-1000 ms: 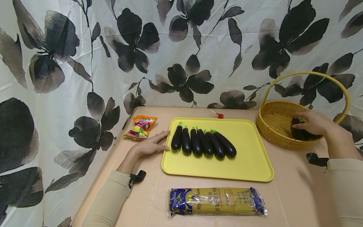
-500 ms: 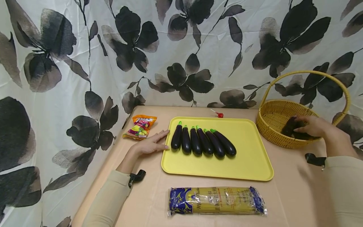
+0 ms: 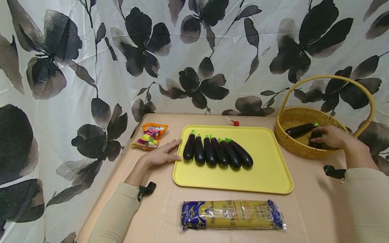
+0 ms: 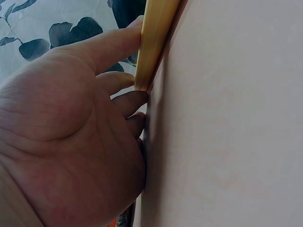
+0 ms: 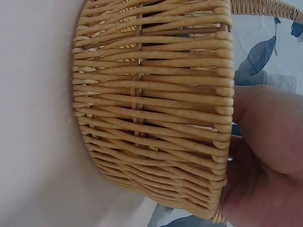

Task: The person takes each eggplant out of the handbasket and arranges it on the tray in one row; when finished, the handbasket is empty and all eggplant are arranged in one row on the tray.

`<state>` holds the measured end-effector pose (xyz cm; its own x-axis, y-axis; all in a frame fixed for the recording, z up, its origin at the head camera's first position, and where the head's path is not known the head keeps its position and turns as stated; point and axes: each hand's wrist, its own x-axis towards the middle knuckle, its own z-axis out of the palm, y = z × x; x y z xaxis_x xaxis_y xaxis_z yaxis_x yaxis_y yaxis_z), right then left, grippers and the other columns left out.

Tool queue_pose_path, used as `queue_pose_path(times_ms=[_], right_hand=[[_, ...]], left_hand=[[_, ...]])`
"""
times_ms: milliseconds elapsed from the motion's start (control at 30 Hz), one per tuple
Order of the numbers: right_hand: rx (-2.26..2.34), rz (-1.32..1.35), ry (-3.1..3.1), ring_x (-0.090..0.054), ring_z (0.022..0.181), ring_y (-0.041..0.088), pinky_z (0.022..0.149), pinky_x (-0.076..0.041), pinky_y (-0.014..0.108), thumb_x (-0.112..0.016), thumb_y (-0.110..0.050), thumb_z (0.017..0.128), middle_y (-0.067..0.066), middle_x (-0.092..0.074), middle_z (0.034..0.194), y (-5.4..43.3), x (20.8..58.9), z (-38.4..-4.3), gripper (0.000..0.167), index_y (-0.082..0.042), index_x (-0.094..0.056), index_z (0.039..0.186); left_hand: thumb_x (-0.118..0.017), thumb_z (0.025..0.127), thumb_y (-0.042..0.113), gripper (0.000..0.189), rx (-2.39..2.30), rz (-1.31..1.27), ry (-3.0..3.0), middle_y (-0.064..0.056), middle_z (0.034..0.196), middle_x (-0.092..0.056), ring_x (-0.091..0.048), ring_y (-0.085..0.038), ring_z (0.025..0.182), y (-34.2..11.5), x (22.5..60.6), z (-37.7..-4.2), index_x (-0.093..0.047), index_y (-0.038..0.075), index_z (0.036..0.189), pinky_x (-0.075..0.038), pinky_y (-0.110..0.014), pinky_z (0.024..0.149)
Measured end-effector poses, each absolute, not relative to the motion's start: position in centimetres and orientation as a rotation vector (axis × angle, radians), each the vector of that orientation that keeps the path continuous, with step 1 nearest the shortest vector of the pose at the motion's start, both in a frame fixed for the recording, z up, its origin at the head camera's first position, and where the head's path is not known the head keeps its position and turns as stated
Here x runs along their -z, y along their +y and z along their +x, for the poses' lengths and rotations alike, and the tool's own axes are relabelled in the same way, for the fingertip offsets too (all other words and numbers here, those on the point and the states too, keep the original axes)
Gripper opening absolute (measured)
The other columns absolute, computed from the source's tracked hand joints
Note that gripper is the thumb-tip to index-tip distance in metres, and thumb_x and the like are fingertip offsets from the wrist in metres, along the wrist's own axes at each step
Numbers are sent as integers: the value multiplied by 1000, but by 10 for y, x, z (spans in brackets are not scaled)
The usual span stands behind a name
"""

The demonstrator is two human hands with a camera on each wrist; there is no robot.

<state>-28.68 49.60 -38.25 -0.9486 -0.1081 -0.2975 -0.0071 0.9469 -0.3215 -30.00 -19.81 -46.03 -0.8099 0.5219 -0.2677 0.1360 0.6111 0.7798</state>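
Several dark purple eggplants (image 3: 216, 152) with green stems lie in a row on a yellow tray (image 3: 273, 182). My left hand (image 3: 158, 154) touches the tray's left rim with extended fingers; the left wrist view shows its palm and fingertips against the tray edge (image 4: 156, 42). At the right stands a wicker basket (image 3: 291, 145) with a tall handle. One eggplant (image 3: 299, 130) lies in it, stem to the right. My right hand (image 3: 332, 137) reaches inside and grips another eggplant (image 3: 315, 140), partly covered by the fingers. In the right wrist view the basket wall hides the fingertips.
An orange snack bag (image 3: 151, 135) lies left of the tray. Behind the tray is a red lollipop (image 3: 235, 123). A pack of spaghetti (image 3: 232, 215) lies in front. Floral cloth (image 3: 194, 50) hangs behind the table. The basket handle (image 3: 331, 77) arches above my right hand.
In the basket, my right hand has shifted slightly left. An eggplant that was in its grasp half a second ago appears to lie free at the left. My left hand has not moved.
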Motion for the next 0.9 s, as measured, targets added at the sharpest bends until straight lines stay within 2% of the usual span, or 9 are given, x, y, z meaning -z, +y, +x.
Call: queue_pose_path(times_ms=[300, 633, 767, 900], right_hand=[[494, -37, 2770, -30, 129, 72, 105, -29, 83, -64, -40, 103, 53, -32, 142, 497, 385, -290, 77, 21, -40, 144], [510, -41, 2752, -27, 131, 72, 106, -27, 83, -68, -46, 98, 52, -29, 145, 501, 394, -297, 85, 17, -39, 146], [539, -31, 2732, -26, 132, 72, 106, -26, 84, -68, -54, 95, 52, -27, 145, 503, 398, -300, 94, 16, -37, 148], [549, -13, 2729, -26, 132, 72, 107, -27, 83, -69, -53, 95, 52, -27, 145, 502, 398, -300, 93, 16, -36, 149]], left_hand=[[-74, 95, 48, 88, -1099, 515, 2359, -7, 176, -7, 5, -33, 163, -198, 463, -301, -25, 33, 167, 4, -55, 131], [-74, 94, 48, 89, -1114, 514, 2353, -8, 176, -7, 5, -33, 163, -199, 465, -302, -25, 33, 166, 5, -55, 131], [-74, 94, 49, 89, -1112, 515, 2351, -8, 176, -7, 5, -33, 163, -199, 465, -302, -26, 33, 166, 5, -56, 131], [-74, 94, 50, 89, -1111, 514, 2350, -7, 176, -7, 5, -33, 163, -198, 464, -302, -26, 33, 166, 5, -56, 131]])
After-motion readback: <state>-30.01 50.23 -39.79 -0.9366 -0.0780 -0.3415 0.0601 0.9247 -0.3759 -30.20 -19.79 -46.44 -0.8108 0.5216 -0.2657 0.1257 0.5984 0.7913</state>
